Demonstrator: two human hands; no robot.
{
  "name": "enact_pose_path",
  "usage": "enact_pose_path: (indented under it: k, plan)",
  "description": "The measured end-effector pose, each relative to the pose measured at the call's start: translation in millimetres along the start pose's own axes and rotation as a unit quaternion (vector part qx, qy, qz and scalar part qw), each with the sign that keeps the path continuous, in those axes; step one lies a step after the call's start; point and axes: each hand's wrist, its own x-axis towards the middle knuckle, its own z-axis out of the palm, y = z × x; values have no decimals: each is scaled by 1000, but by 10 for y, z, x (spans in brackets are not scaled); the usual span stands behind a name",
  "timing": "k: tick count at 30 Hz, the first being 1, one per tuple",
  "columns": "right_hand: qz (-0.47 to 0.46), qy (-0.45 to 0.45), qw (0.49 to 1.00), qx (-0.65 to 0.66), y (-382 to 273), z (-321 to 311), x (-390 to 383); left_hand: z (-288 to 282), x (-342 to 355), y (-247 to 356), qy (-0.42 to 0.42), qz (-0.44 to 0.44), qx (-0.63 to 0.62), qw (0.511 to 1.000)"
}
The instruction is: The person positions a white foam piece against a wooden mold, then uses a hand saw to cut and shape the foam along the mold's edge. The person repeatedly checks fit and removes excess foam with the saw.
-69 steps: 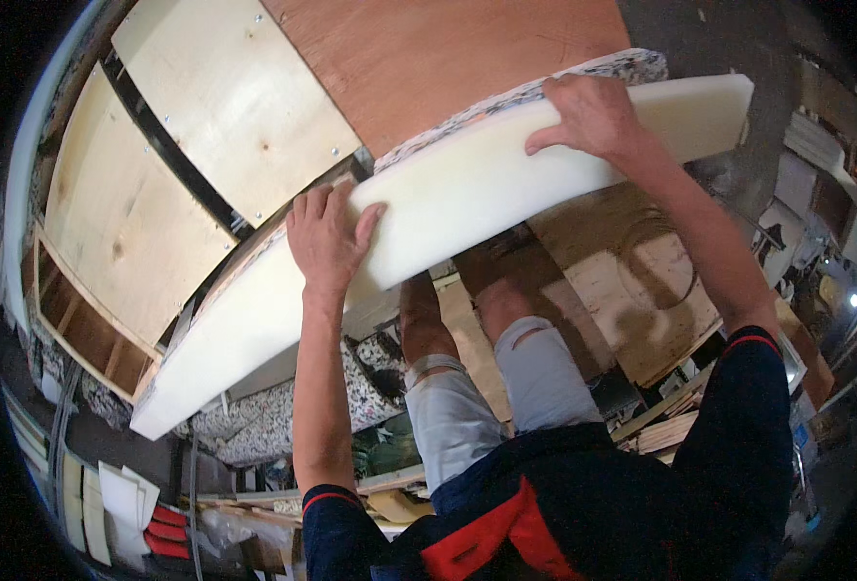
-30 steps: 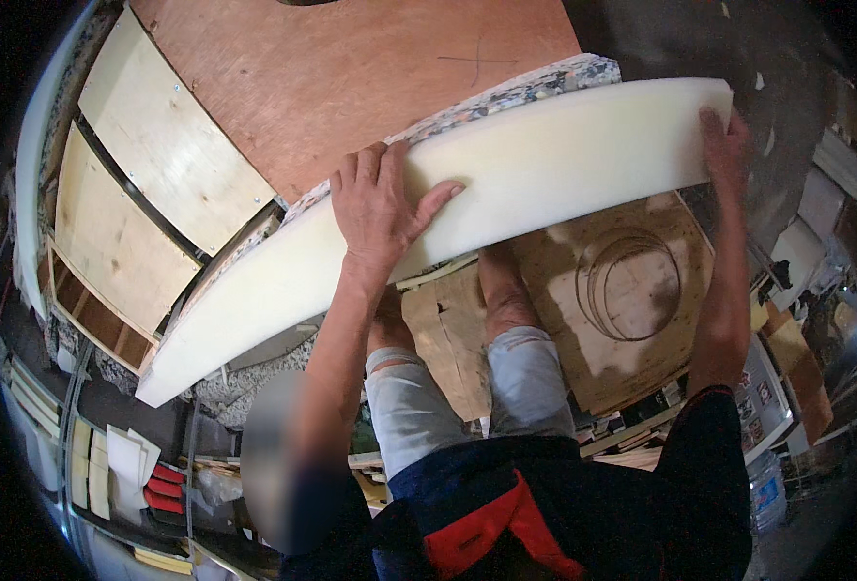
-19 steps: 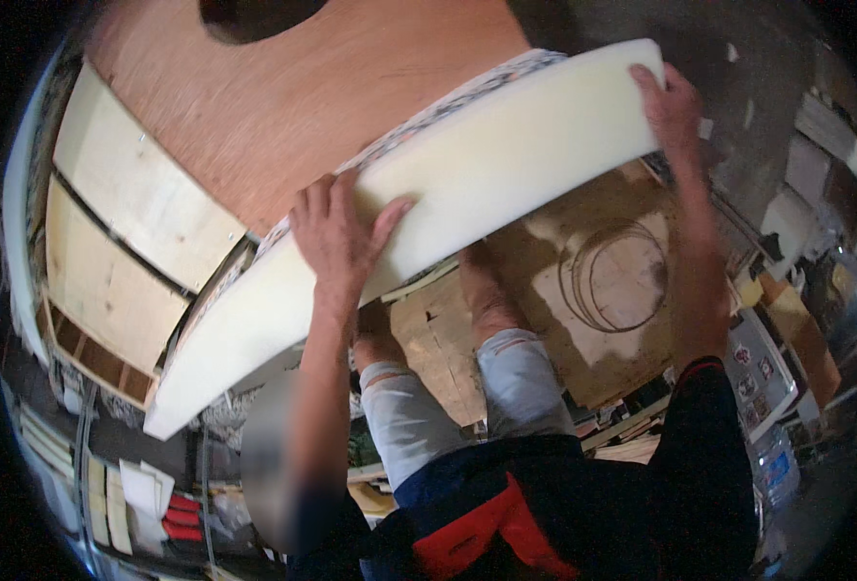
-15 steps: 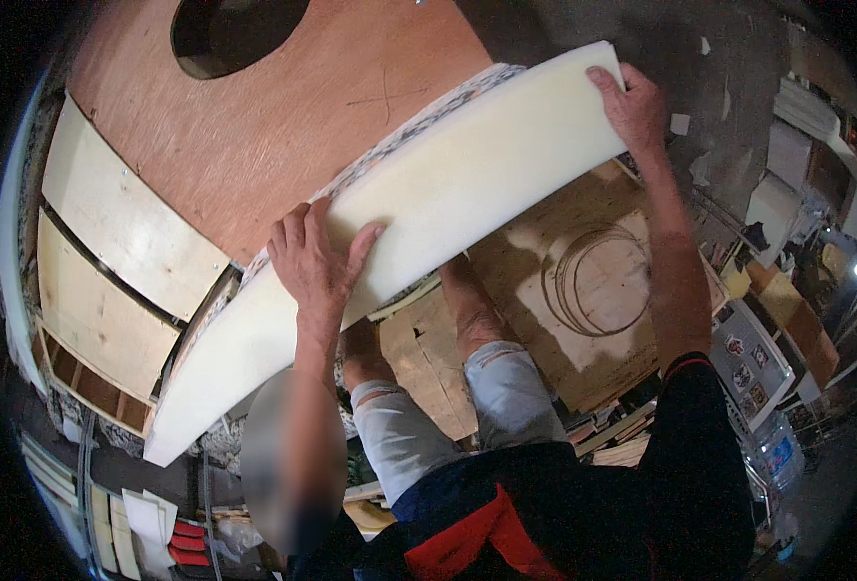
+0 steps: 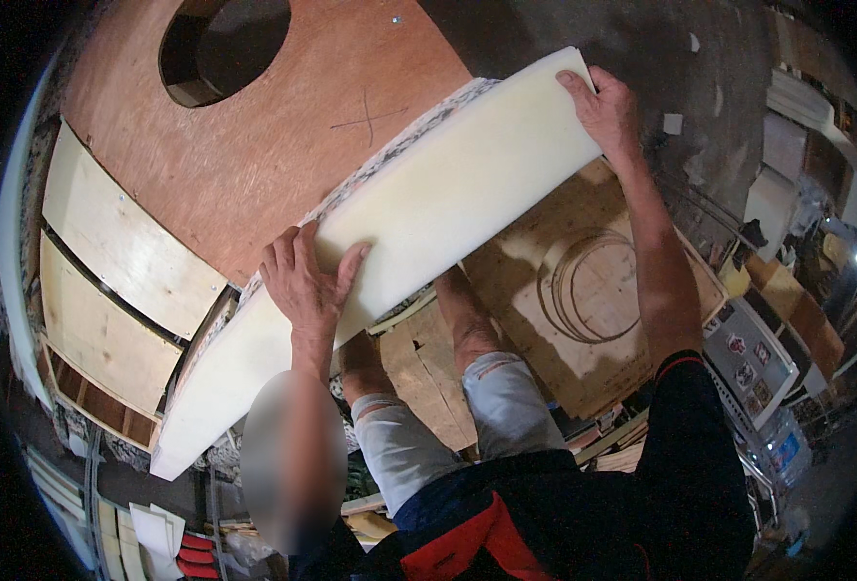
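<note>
The long cream-white foam strip [image 5: 467, 184] is lying along the person's side of the reddish plywood panel [image 5: 283, 174], its broad face turned toward the person. Its long axis is slanting from near left to far right; the narrower end is pointing past the panel's left corner, the squarer end past its right corner.

The left hand [image 5: 305, 281] is grasping the strip near the panel's left corner, thumb on the face, fingers over the far edge. The right hand [image 5: 605, 111] is gripping the squarer end, thumb in front, fingers behind.

Speckled foam [image 5: 399, 136] is showing between strip and panel; whether the two foams are touching all along is hard to tell. The panel is bearing a pencilled cross and a large rounded hole [image 5: 240, 48].

Left of the panel, two pale boards [image 5: 138, 242] are running side by side with a dark gap between. Right of it, grey floor [image 5: 719, 165] is stretching away beyond the strip's end. On its near side, the person's legs [image 5: 467, 320] are standing close to the strip, beside a wooden sheet [image 5: 506, 257] with thin rings.
</note>
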Motion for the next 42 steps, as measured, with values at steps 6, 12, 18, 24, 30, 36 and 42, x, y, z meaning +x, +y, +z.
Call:
enact_pose_path:
  k: [6,12,18,24,30,36,42]
  plan:
    - [60,15,993,103,30,125,-44,114,-12,141,1,6,14,1000]
    - [139,-42,987,70,109,154,58,519,474,1119,-145,104,-94,979]
    - [71,64,990,-107,-109,115,-97,750,680,1504,-12,93,7,996]
    - [-151,38,962,-225,-762,728,-814,443,478,1162,11,96,67,993]
    - [-164,77,949,-258,-846,866,-862,22,-744,-254,-54,48,-15,997]
    - [-206,112,951,-200,-1476,1145,-1315,-865,-1189,-1561,-6,-108,-87,990]
    - [-382,-129,915,-21,-3313,2111,-2402,-1163,-1143,-2309,-247,-136,-182,942]
